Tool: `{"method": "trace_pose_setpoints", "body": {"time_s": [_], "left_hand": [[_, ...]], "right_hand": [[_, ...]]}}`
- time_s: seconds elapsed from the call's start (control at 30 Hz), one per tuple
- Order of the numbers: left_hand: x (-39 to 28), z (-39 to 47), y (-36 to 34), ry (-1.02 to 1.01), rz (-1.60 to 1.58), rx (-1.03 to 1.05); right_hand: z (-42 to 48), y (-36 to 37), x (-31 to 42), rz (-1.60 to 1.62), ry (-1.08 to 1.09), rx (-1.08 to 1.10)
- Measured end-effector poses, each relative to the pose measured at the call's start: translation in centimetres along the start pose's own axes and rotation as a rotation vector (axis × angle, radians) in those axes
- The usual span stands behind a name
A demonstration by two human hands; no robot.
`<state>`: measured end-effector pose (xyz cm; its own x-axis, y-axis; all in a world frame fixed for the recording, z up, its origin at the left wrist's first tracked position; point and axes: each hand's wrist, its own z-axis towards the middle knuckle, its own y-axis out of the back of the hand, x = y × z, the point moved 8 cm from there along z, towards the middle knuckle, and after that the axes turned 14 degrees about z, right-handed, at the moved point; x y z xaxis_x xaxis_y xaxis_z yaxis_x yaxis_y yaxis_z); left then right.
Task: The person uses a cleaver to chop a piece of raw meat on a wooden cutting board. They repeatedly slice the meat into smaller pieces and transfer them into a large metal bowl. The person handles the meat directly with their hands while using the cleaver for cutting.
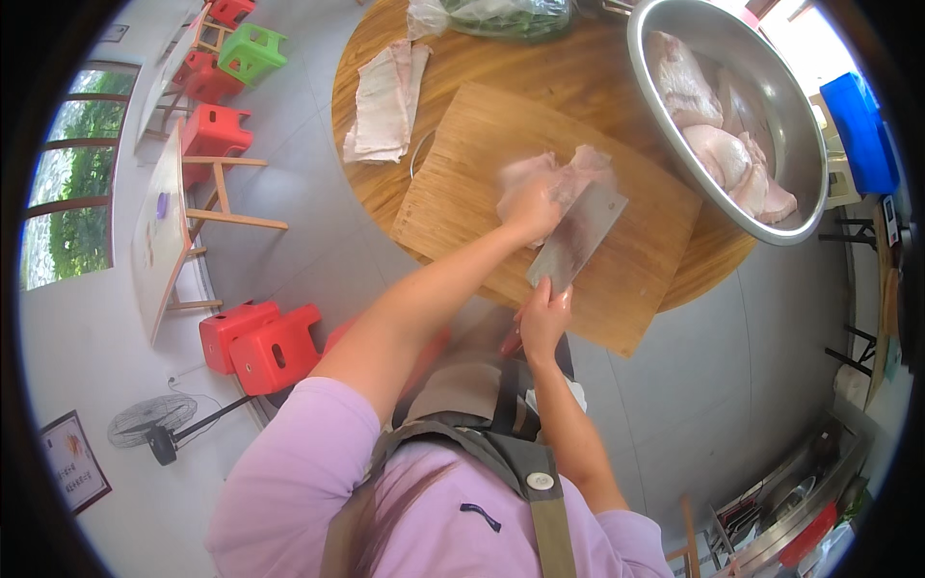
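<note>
A wooden cutting board [462, 195] lies on the round wooden table [600, 58]. On it is a piece of pale raw meat [589, 167], somewhat blurred. My left hand [533, 211] grips the near-left part of this piece, and its fingertips are hard to make out. The handle of a cleaver [578, 235] is in my right hand [547, 314]. Its broad, smeared blade slants away to the upper right, at the near-right side of the meat and close to my left hand. Whether the edge touches the meat cannot be made out.
Flat pale strips, apparently pork skin [386, 101], lie left of the board. A large steel basin [784, 87] at the right holds several raw meat pieces [723, 155]. Behind the board sits a plastic bag of greens [506, 16]. Red stools [278, 354] and a fan [153, 423] stand left.
</note>
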<state>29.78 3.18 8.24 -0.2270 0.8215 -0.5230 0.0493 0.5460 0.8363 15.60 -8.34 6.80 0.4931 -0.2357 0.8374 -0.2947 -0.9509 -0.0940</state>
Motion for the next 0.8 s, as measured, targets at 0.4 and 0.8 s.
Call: {"method": "trace_pose_setpoints", "body": {"time_s": [0.4,0.8], "left_hand": [[3.2,-1.4,-2.7,0.069,-0.237,-0.271],[2.9,-2.4,-3.8,0.08,-0.292,-0.209]], "right_hand": [[-0.2,2.1,-0.8,-0.181,0.156,0.141],[0.1,-0.2,0.0,-0.365,0.273,-0.002]]}}
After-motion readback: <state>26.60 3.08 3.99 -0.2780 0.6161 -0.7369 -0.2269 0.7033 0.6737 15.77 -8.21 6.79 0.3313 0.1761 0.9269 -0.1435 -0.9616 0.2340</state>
